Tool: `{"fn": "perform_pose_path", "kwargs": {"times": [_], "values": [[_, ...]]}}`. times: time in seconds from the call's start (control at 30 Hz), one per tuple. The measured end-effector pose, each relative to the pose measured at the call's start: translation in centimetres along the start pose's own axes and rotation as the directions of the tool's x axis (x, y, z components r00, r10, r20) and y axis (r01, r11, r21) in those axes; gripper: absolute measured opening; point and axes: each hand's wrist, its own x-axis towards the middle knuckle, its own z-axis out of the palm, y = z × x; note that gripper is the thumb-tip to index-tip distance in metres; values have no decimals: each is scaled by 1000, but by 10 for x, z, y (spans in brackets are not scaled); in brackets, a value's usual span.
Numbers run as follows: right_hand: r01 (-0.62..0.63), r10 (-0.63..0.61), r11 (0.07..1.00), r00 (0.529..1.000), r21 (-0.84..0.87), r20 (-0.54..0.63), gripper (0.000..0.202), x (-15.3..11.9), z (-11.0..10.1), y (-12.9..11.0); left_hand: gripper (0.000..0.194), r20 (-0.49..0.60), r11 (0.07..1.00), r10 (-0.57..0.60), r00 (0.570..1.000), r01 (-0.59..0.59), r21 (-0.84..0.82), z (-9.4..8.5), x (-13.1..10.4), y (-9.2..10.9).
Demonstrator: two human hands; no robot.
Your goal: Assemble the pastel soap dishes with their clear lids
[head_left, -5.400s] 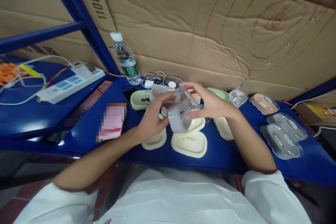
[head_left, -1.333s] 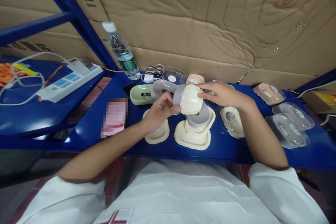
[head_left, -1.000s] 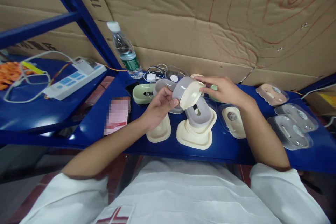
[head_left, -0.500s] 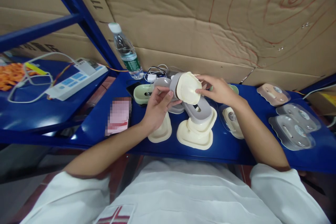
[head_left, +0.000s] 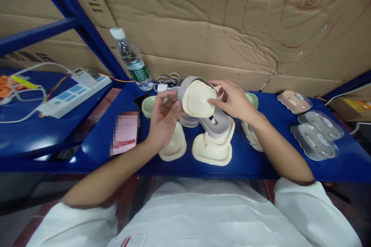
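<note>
fingers [head_left: 167,95] of the left hand [head_left: 162,121] are curling behind the left side of a grey dish [head_left: 181,92], thumb in front, holding it narrowly; the right hand [head_left: 236,98] is pinching the right edge of a cream tray [head_left: 199,100], thumb pressing its face. tray and dish are hanging tilted together above the table [head_left: 252,168], the grey rim showing above and left of the cream; how deep the tray is sitting cannot be told. below, a slotted grey tub [head_left: 218,126] is resting on stacked trays [head_left: 213,157]. a green tub [head_left: 147,107] is standing partly behind the left hand, its contents hidden. at right, two clear packs [head_left: 334,153] are enclosing grey pieces. both forearms [head_left: 107,175] are slanting forward and inward, elbows spreading wide.
</note>
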Motion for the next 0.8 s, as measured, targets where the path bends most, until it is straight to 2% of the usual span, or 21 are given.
{"fn": "perform_pose_path", "kwargs": {"times": [0.1,0.2,0.3,0.43,0.5,0.57,0.67,0.73,0.8], "values": [[17,-17,999,1000,39,-3,59,-2,5,-3,36,29,1000,28,999,-28,13,0,0,0],[-9,9,1000,1000,-26,7,66,-3,12,-2,35,94,997,50,994,-55,50,-1,2,-4],[-33,34,998,999,-52,21,58,-2,15,8,33,164,987,90,982,-110,115,-1,2,-7],[46,-45,999,998,-21,43,50,1,9,24,28,257,946,210,943,-263,189,1,-5,-7],[89,-91,996,994,27,65,48,1,6,29,27,329,893,290,899,-378,244,1,-9,-6],[83,-96,986,991,144,92,53,-1,5,31,28,421,805,359,833,-504,311,0,-12,-5],[-28,-31,928,988,372,152,71,-4,13,25,29,552,611,416,723,-672,419,-1,-14,-6],[-116,36,872,984,475,174,68,-6,23,16,29,622,489,415,663,-740,462,-2,-13,-8],[-195,117,801,978,566,173,63,-6,31,6,26,663,411,408,628,-775,481,-3,-11,-9]]}}
